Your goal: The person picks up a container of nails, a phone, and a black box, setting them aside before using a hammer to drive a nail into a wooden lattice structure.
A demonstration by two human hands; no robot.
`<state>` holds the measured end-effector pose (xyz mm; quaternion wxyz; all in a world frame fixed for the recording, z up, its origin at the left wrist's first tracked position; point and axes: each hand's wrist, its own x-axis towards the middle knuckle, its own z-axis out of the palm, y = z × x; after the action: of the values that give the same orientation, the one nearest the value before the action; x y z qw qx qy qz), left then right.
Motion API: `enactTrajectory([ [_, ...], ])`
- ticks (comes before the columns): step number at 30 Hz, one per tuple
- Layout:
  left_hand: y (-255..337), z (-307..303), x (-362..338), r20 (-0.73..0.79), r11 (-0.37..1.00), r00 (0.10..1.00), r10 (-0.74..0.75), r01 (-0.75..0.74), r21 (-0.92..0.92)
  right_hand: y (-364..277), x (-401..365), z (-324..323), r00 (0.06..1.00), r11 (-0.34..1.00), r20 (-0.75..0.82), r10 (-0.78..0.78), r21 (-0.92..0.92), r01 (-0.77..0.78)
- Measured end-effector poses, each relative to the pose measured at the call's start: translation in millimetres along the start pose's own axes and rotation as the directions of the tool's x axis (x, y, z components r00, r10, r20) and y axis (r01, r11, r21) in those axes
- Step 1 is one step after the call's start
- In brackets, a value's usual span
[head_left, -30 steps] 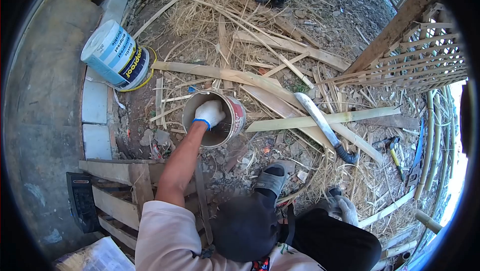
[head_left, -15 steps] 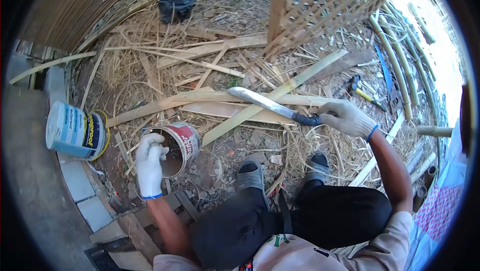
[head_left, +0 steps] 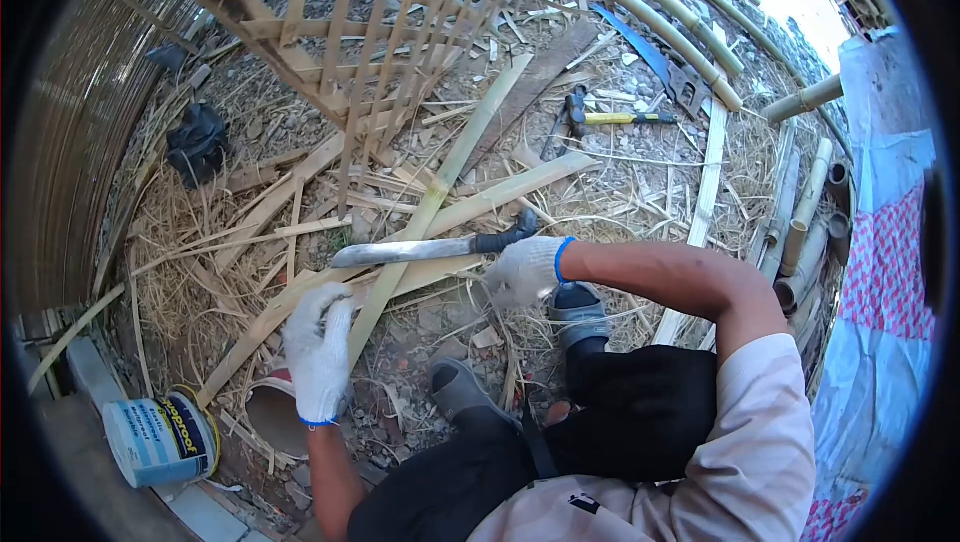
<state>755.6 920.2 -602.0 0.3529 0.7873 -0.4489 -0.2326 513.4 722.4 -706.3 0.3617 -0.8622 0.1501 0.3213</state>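
A machete (head_left: 405, 253) with a dark wrapped handle lies across pale split bamboo strips (head_left: 385, 292) on the ground. My right hand (head_left: 527, 274), in a white knit glove, hovers just below the machete's handle, its fingers pointing down-left and blurred. The machete is out of its grip. Also gloved, my left hand (head_left: 319, 352) hangs above a red-and-white bucket (head_left: 272, 412) and partly covers it. Its fingers are loosely curved with a gap at the thumb, and nothing shows in them. The blade's tip lies a little above the left fingertips.
A yellow-handled hammer (head_left: 625, 118) and a blue handsaw (head_left: 640, 52) lie at upper right, near bamboo poles (head_left: 655, 17). A wooden lattice (head_left: 370, 32) stands ahead. At lower left is a paint bucket (head_left: 150, 442); a black plastic bag (head_left: 200, 145) lies beyond it.
My right hand has let go of the machete, which now rests on the strips, and has drawn back toward me. My left hand has moved forward. The view has turned right.
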Motion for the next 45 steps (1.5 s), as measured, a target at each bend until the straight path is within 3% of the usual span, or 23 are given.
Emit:
enactTrajectory([
  [5, 15, 30, 17, 0.147, 0.977, 0.97, 0.193, -0.204, 0.064, 83, -10, -36, 0.908, 0.982, -0.397, 0.133, 0.175, -0.067],
  [7, 19, 40, 20, 0.161, 0.983, 0.971, 0.175, -0.181, 0.021, 116, -26, -53, 0.707, 0.942, -0.628, 0.325, 0.276, -0.188],
  [8, 16, 44, 20, 0.174, 0.983, 0.971, 0.164, -0.176, 0.052, 149, -19, -49, 0.579, 0.934, -0.733, 0.357, 0.297, -0.2],
  [9, 9, 49, 18, 0.185, 0.983, 0.97, 0.155, -0.17, 0.071, 167, -23, -50, 0.438, 0.885, -0.771, 0.463, 0.43, -0.18],
  [10, 12, 49, 19, 0.248, 0.985, 0.961, 0.125, -0.151, 0.087, 190, -21, -47, 0.273, 0.866, -0.822, 0.501, 0.481, -0.139],
  [12, 3, 54, 17, 0.293, 0.976, 0.946, 0.141, -0.182, 0.118, 236, -17, -40, 0.042, 0.858, -0.904, 0.425, 0.387, -0.338],
  [14, -1, 52, 19, 0.376, 0.98, 0.921, 0.098, -0.155, 0.124, 264, -20, -26, 0.044, 0.769, -0.878, 0.476, 0.391, -0.506],
  [15, -1, 51, 22, 0.429, 0.982, 0.901, 0.061, -0.132, 0.136, 272, -25, -25, 0.143, 0.726, -0.843, 0.518, 0.346, -0.594],
  [19, 22, 54, 50, 0.485, 0.961, 0.863, -0.14, 0.0, 0.276, 305, -15, -18, 0.138, 0.71, -0.877, 0.461, 0.271, -0.65],
  [20, 28, 58, 61, 0.49, 0.961, 0.86, -0.145, 0.006, 0.275, 305, -16, -29, 0.194, 0.671, -0.842, 0.503, 0.24, -0.701],
  [22, 36, 70, 83, 0.448, 0.949, 0.892, 0.06, -0.19, 0.25, 306, -16, -46, 0.244, 0.632, -0.812, 0.53, 0.187, -0.752],
  [24, 56, 80, 107, 0.458, 0.917, 0.881, 0.118, -0.274, 0.29, 310, -17, -49, 0.327, 0.644, -0.835, 0.443, 0.043, -0.763],
  [26, 71, 85, 134, 0.515, 0.879, 0.839, 0.176, -0.37, 0.302, 307, -27, -45, 0.341, 0.691, -0.861, 0.377, 0.017, -0.723],
  [28, 62, 84, 165, 0.557, 0.789, 0.774, 0.3, -0.53, 0.312, 291, -35, -38, 0.361, 0.826, -0.838, 0.409, 0.172, -0.537],
  [32, 60, 85, 227, 0.587, 0.441, 0.575, 0.57, -0.817, 0.372, 240, -61, -47, 0.399, 0.799, -0.703, 0.588, 0.429, -0.421],
  [34, 50, 83, 249, 0.534, 0.362, 0.55, 0.643, -0.832, 0.421, 221, -60, -55, 0.42, 0.798, -0.682, 0.599, 0.469, -0.377],
  [37, 33, 91, 255, 0.459, 0.376, 0.596, 0.659, -0.789, 0.486, 191, -59, -71, 0.43, 0.812, -0.69, 0.582, 0.519, -0.267],
  [40, 43, 92, 229, 0.435, 0.413, 0.572, 0.695, -0.813, 0.41, 145, -50, -95, 0.528, 0.696, -0.541, 0.655, 0.703, -0.144],
  [42, 37, 88, 211, 0.384, 0.374, 0.509, 0.77, -0.848, 0.375, 122, -30, -99, 0.538, 0.649, -0.523, 0.661, 0.759, -0.059],
  [45, 21, 79, 184, 0.406, 0.42, 0.561, 0.722, -0.82, 0.389, 83, 3, -92, 0.557, 0.546, -0.488, 0.672, 0.835, 0.073],
])
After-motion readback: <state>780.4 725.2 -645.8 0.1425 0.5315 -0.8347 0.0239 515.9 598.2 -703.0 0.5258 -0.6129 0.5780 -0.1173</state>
